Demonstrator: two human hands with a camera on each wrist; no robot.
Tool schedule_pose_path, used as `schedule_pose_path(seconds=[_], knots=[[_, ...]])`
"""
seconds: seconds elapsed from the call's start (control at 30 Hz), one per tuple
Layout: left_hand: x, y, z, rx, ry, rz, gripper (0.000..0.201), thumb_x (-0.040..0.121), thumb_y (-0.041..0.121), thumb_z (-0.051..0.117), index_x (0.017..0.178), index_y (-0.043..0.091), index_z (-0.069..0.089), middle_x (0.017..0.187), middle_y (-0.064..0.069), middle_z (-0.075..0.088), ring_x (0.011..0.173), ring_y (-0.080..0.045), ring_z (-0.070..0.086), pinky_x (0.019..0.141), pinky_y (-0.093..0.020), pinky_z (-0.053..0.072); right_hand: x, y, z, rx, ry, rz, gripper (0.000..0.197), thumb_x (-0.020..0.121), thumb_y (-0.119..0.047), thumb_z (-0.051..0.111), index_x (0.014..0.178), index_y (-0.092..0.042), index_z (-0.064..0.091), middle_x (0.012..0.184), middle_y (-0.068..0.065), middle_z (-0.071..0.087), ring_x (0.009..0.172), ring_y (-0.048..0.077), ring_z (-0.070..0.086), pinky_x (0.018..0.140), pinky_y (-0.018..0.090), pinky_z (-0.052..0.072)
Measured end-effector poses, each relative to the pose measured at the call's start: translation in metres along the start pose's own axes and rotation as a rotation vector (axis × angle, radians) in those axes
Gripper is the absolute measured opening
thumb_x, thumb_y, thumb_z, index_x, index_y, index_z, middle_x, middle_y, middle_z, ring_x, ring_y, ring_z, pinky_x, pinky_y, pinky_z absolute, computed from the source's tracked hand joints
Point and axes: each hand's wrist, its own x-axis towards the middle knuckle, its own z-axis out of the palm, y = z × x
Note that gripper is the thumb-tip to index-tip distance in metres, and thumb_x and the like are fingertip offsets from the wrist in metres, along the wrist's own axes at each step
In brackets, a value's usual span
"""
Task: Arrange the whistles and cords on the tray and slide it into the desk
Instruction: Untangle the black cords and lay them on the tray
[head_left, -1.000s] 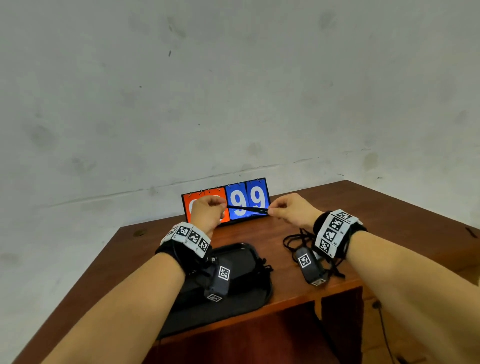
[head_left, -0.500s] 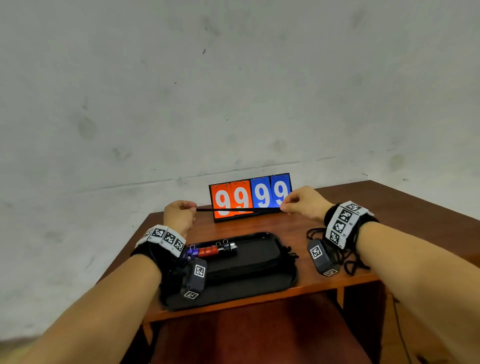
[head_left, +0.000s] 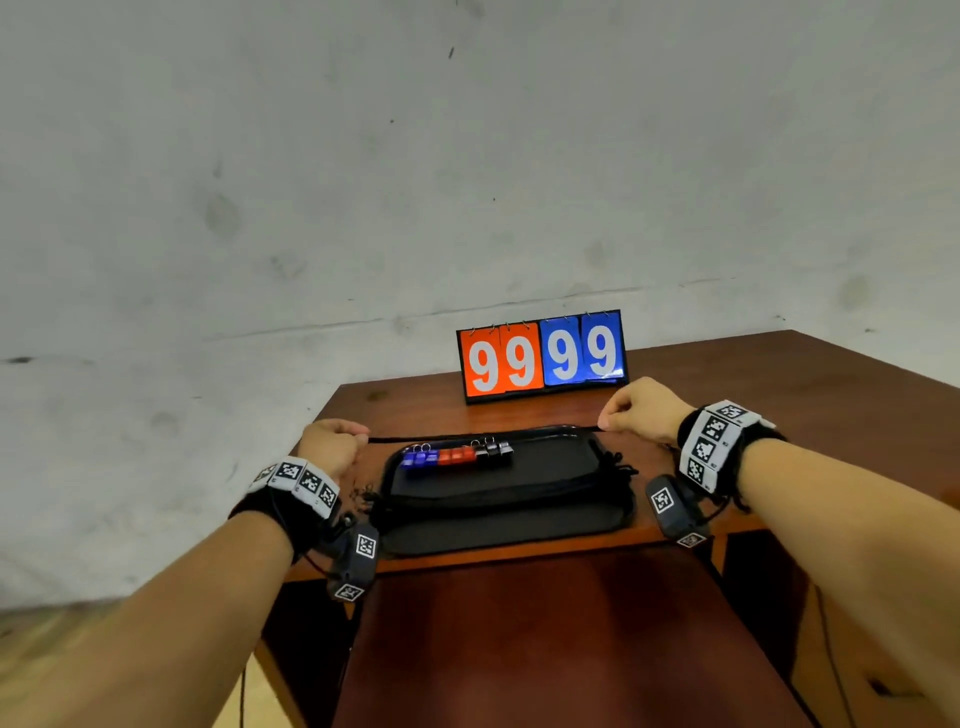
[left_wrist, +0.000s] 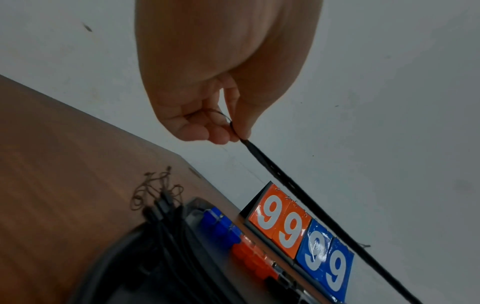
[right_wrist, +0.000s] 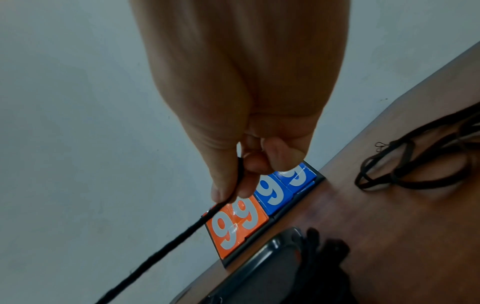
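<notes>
A black tray (head_left: 498, 530) lies near the desk's front edge. Blue, red and black whistles (head_left: 456, 455) stand in a row at its far left. Several black cords (head_left: 519, 493) lie lengthwise across it, their ends spilling over both short sides. One black cord (head_left: 483, 435) is stretched taut just above the tray's far rim. My left hand (head_left: 358, 439) pinches its left end, and the left wrist view shows the cord (left_wrist: 298, 189) running from thumb and finger. My right hand (head_left: 605, 421) pinches the other end, with the cord (right_wrist: 168, 242) leaving between thumb and forefinger.
A flip scoreboard (head_left: 543, 356) reading 9999 stands behind the tray against the wall. A loose tangle of cords (right_wrist: 405, 168) lies on the brown desk (head_left: 779, 395) to the right of the tray. A chair seat (head_left: 545, 639) sits below the front edge.
Both hands have drawn apart and come down from in front of the scoreboard to the tray's far edge, and the cord between them is now stretched much longer.
</notes>
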Motion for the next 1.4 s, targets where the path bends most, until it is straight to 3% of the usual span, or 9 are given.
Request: schedule_pose_path(seconds=[0.1, 0.23, 0.3, 0.5, 0.7, 0.83, 0.93, 1.13, 1.4], knots=[[-0.007, -0.005, -0.003, 0.09, -0.044, 0.019, 0.015, 0.085, 0.0, 0.068, 0.074, 0.011, 0.068, 0.059, -0.009, 0.059, 0.051, -0.018, 0.051, 0.047, -0.021, 0.04, -0.002, 0.007, 0.006, -0.006, -0.013, 0.037, 0.008, 0.082, -0.019, 0.076, 0.074, -0.02, 0.075, 0.084, -0.006, 0.073, 0.084, 0.01, 0.066, 0.084, 0.028, 0.052], [-0.011, -0.014, -0.007, 0.203, -0.046, 0.038, 0.018, 0.081, 0.003, 0.073, 0.069, 0.016, 0.069, 0.066, -0.005, 0.065, 0.066, -0.023, 0.06, 0.068, -0.03, 0.052, -0.01, 0.013, 0.015, -0.049, -0.026, 0.103, 0.012, 0.08, -0.025, 0.079, 0.072, -0.017, 0.074, 0.077, -0.007, 0.07, 0.075, 0.007, 0.062, 0.063, 0.018, 0.044], [-0.014, -0.018, -0.007, 0.256, -0.079, 0.044, 0.017, 0.079, 0.006, 0.075, 0.068, 0.018, 0.07, 0.069, -0.002, 0.067, 0.071, -0.022, 0.062, 0.074, -0.031, 0.053, -0.014, 0.015, 0.02, -0.082, -0.041, 0.133, 0.013, 0.081, -0.025, 0.078, 0.072, -0.017, 0.073, 0.074, -0.006, 0.069, 0.07, 0.007, 0.061, 0.058, 0.017, 0.042], [-0.021, -0.021, -0.005, 0.364, -0.175, 0.062, 0.015, 0.076, 0.006, 0.077, 0.066, 0.017, 0.072, 0.069, 0.0, 0.069, 0.071, -0.019, 0.064, 0.075, -0.03, 0.054, -0.016, 0.023, 0.027, -0.081, -0.051, 0.182, 0.014, 0.085, -0.012, 0.071, 0.074, -0.02, 0.074, 0.082, -0.003, 0.072, 0.081, 0.012, 0.067, 0.07, 0.022, 0.048], [-0.028, -0.021, -0.007, 0.426, -0.205, 0.071, 0.013, 0.075, 0.004, 0.076, 0.068, 0.014, 0.071, 0.069, -0.001, 0.069, 0.066, -0.016, 0.063, 0.062, -0.024, 0.047, -0.019, 0.026, 0.03, -0.051, -0.015, 0.2, 0.007, 0.08, -0.01, 0.075, 0.081, -0.017, 0.075, 0.083, -0.003, 0.072, 0.081, 0.012, 0.067, 0.077, 0.027, 0.053], [-0.032, -0.018, -0.005, 0.506, -0.232, 0.096, 0.015, 0.075, 0.006, 0.076, 0.067, 0.018, 0.071, 0.071, 0.0, 0.069, 0.07, -0.015, 0.064, 0.056, -0.021, 0.043, -0.02, 0.024, 0.032, -0.05, -0.036, 0.189, 0.006, 0.077, -0.011, 0.077, 0.076, -0.016, 0.074, 0.079, -0.002, 0.072, 0.078, 0.014, 0.068, 0.07, 0.025, 0.053], [-0.034, -0.017, -0.003, 0.545, -0.251, 0.107, 0.015, 0.076, 0.007, 0.075, 0.067, 0.019, 0.071, 0.073, 0.001, 0.07, 0.072, -0.014, 0.065, 0.061, -0.022, 0.046, -0.02, 0.023, 0.036, -0.041, -0.038, 0.193, 0.007, 0.077, -0.01, 0.077, 0.075, -0.016, 0.074, 0.078, -0.002, 0.072, 0.075, 0.014, 0.068, 0.068, 0.025, 0.053], [-0.035, -0.016, 0.001, 0.59, -0.221, 0.104, 0.015, 0.078, 0.007, 0.073, 0.069, 0.019, 0.071, 0.075, 0.0, 0.07, 0.067, -0.011, 0.064, 0.058, -0.021, 0.045, -0.021, 0.022, 0.039, -0.064, -0.04, 0.181, 0.003, 0.078, -0.012, 0.077, 0.077, -0.014, 0.075, 0.078, -0.005, 0.071, 0.074, 0.01, 0.066, 0.063, 0.02, 0.048], [-0.033, -0.018, 0.003, 0.624, -0.238, 0.068, 0.007, 0.077, 0.019, 0.076, 0.07, 0.021, 0.074, 0.077, 0.003, 0.073, 0.082, -0.017, 0.069, 0.076, -0.029, 0.055, -0.02, 0.026, 0.04, -0.051, -0.028, 0.19, 0.002, 0.08, -0.012, 0.075, 0.082, -0.013, 0.076, 0.082, -0.005, 0.071, 0.081, 0.012, 0.066, 0.07, 0.023, 0.05]])
